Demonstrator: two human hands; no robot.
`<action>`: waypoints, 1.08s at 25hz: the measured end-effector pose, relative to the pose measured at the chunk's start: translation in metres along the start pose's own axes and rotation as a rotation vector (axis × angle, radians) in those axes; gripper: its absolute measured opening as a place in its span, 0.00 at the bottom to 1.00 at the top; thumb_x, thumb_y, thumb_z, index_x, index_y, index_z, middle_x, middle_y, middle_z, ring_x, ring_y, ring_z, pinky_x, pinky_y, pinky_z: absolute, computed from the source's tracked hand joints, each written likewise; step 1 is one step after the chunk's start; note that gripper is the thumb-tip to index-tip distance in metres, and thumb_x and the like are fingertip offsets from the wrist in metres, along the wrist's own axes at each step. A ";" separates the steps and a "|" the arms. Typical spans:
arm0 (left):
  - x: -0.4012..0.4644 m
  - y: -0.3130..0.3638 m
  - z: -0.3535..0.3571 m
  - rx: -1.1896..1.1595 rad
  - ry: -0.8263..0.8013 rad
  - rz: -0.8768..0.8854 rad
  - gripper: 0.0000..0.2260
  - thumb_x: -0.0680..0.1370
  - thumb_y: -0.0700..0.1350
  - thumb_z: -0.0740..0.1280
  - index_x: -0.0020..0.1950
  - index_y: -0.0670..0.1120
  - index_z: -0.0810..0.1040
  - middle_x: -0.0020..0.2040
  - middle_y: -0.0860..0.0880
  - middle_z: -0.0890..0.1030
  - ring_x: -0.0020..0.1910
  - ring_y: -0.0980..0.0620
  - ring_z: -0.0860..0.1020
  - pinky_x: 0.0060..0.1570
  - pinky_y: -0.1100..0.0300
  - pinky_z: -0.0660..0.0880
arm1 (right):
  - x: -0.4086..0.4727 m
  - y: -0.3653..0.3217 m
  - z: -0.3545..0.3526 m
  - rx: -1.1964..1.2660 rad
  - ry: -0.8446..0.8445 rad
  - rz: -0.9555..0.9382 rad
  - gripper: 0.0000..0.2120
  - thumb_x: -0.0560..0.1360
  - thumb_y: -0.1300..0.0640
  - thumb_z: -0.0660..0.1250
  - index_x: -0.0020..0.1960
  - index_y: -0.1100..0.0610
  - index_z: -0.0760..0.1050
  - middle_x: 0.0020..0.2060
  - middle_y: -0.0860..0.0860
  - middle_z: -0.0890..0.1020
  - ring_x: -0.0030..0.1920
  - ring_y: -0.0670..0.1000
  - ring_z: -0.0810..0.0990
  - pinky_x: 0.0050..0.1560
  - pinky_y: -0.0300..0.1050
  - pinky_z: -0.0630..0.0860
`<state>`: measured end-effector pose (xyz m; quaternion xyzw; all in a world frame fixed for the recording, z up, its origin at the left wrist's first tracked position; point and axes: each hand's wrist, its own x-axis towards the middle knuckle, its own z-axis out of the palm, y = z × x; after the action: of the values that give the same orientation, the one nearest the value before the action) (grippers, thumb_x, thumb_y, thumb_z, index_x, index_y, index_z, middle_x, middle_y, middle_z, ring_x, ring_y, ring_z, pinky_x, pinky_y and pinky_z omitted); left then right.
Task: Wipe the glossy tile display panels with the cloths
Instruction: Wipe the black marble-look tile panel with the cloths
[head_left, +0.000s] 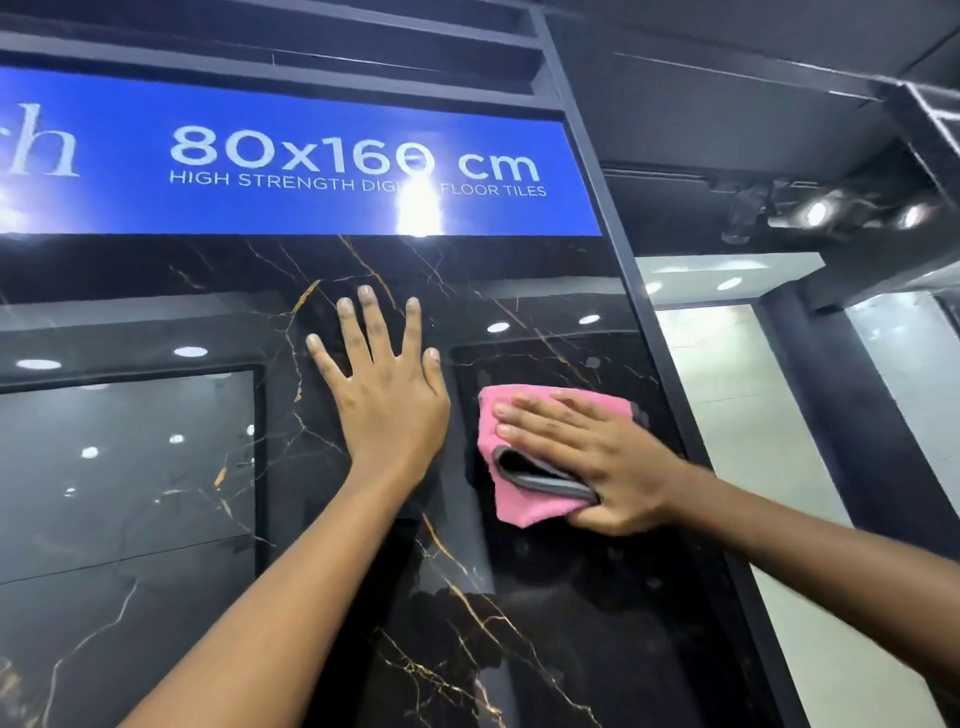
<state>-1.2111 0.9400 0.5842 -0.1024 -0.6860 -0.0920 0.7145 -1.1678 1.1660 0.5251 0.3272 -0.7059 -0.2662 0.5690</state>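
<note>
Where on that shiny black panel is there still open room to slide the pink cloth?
Bare tile lies below the pink cloth, between the forearms. More lies above it, up to the blue sign. Leftward it is crowded: the left hand lies flat there. The right hand presses the cloth near the dark frame.

Glossy tile panel (519, 597) (black, gold-veined) bears pink cloth (524, 506).
</note>
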 end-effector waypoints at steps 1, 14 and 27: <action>-0.001 0.001 0.000 0.004 -0.006 0.003 0.27 0.80 0.54 0.42 0.80 0.51 0.55 0.80 0.40 0.49 0.79 0.39 0.47 0.71 0.36 0.38 | 0.000 0.021 -0.005 -0.025 -0.011 -0.056 0.37 0.71 0.48 0.59 0.78 0.57 0.58 0.77 0.54 0.58 0.78 0.52 0.55 0.77 0.52 0.50; 0.005 0.000 -0.023 -0.320 -0.038 -0.172 0.24 0.82 0.55 0.44 0.79 0.56 0.56 0.80 0.52 0.55 0.79 0.53 0.49 0.75 0.48 0.37 | -0.012 -0.030 0.017 0.119 0.084 -0.060 0.38 0.69 0.47 0.60 0.77 0.59 0.60 0.77 0.56 0.60 0.78 0.54 0.55 0.77 0.54 0.51; -0.123 0.033 -0.013 -0.002 -0.093 -0.200 0.27 0.81 0.54 0.44 0.80 0.49 0.55 0.80 0.52 0.49 0.80 0.48 0.47 0.76 0.49 0.44 | -0.130 -0.066 0.032 0.166 0.098 0.121 0.43 0.69 0.47 0.62 0.79 0.60 0.51 0.78 0.58 0.52 0.78 0.57 0.50 0.75 0.58 0.53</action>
<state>-1.1943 0.9670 0.4606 -0.0382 -0.7252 -0.1585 0.6689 -1.1704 1.2228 0.3870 0.3426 -0.7152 -0.1558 0.5889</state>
